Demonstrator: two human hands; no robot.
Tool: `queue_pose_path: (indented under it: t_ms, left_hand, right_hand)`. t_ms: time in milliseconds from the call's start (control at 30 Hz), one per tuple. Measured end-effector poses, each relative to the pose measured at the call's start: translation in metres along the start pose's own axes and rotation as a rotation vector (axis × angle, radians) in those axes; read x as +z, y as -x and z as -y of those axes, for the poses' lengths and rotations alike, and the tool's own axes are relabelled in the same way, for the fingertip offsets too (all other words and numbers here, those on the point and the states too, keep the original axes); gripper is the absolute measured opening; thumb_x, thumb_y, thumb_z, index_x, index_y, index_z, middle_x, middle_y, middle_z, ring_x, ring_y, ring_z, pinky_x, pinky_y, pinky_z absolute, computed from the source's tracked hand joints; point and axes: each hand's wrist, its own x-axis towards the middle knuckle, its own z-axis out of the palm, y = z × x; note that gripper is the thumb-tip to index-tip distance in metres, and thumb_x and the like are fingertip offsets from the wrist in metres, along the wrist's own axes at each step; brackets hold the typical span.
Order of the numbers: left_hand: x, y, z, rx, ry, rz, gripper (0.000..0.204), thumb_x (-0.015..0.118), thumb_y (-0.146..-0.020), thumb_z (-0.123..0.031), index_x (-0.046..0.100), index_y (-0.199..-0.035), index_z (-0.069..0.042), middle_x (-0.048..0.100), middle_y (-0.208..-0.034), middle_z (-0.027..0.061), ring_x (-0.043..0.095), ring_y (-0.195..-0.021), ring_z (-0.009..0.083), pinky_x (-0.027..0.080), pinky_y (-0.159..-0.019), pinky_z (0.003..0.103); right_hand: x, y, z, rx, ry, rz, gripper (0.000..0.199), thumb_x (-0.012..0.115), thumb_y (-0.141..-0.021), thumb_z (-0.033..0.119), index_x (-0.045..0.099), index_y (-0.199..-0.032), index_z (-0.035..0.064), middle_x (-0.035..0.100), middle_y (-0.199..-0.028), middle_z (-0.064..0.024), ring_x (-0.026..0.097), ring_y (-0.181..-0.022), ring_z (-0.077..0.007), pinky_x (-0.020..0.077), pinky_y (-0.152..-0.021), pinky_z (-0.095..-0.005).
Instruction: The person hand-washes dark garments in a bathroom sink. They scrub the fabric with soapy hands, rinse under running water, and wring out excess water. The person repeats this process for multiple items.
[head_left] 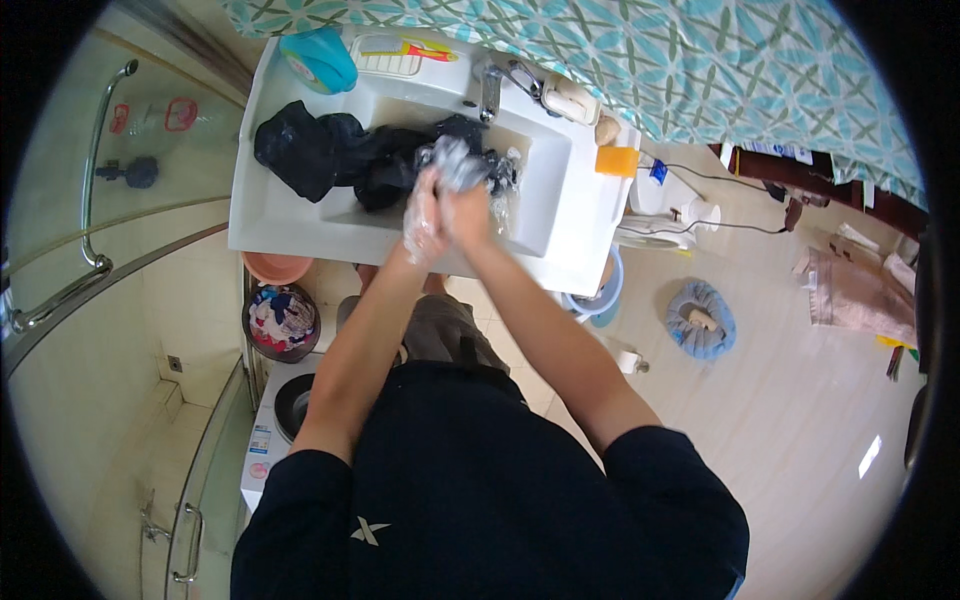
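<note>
Both my hands are over the white sink (300, 235), pressed together on a wet dark garment (345, 160). My left hand (422, 215) wears a thin clear plastic glove and grips a bunched, soapy part of the cloth. Beside it, touching, my right hand (468, 210) squeezes the same bunch. The remainder of the dark garment lies spread across the basin and over the sink's left ledge. A chrome tap (490, 90) stands at the sink's back edge.
A blue cup (320, 58), a soap dish and an orange sponge block (616, 160) sit on the sink rim. Below the sink stand a basket of clothes (282, 322), a pink basin and a small washer. A glass shower screen is at left, a toilet at right.
</note>
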Motion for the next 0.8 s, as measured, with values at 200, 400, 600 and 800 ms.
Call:
queue_pose_path:
  t_ms: [200, 400, 600, 800]
  left_hand:
    - [0.002, 0.010, -0.003, 0.069, 0.089, 0.280, 0.044, 0.055, -0.100, -0.046, 0.061, -0.124, -0.011, 0.067, -0.114, 0.0069, 0.063, -0.102, 0.0177, 0.051, -0.092, 0.033]
    - [-0.012, 0.000, 0.005, -0.154, 0.096, 0.020, 0.045, 0.051, -0.102, -0.045, 0.063, -0.125, -0.008, 0.067, -0.118, 0.0072, 0.063, -0.105, 0.0190, 0.051, -0.093, 0.036]
    - [-0.022, -0.005, 0.008, -0.364, -0.059, 0.002, 0.039, 0.051, -0.102, -0.045, 0.060, -0.116, -0.010, 0.065, -0.120, 0.0079, 0.059, -0.114, 0.0186, 0.049, -0.096, 0.033]
    - [-0.028, -0.007, 0.012, -0.107, 0.318, 0.539, 0.045, 0.051, -0.103, -0.039, 0.054, -0.136, -0.009, 0.061, -0.134, 0.0062, 0.058, -0.119, 0.0192, 0.046, -0.099, 0.035]
  right_hand:
    - [0.001, 0.013, 0.012, -0.167, -0.187, 0.061, 0.046, 0.060, -0.092, 0.035, 0.065, -0.114, -0.0050, 0.071, -0.109, -0.0253, 0.067, -0.107, -0.0410, 0.0514, -0.092, -0.0453]
    - [-0.003, -0.002, -0.002, 0.225, -0.117, 0.116, 0.041, 0.058, -0.094, 0.033, 0.067, -0.108, -0.0041, 0.072, -0.103, -0.0252, 0.070, -0.098, -0.0372, 0.0522, -0.084, -0.0453]
    - [0.001, 0.001, -0.021, 0.133, -0.120, 0.017, 0.036, 0.059, -0.090, 0.025, 0.063, -0.118, 0.0027, 0.067, -0.115, -0.0254, 0.065, -0.109, -0.0402, 0.0488, -0.094, -0.0474]
    - [0.002, -0.008, -0.021, 0.060, -0.162, 0.090, 0.037, 0.059, -0.089, 0.025, 0.063, -0.117, 0.0005, 0.070, -0.107, -0.0258, 0.067, -0.099, -0.0428, 0.0505, -0.090, -0.0492]
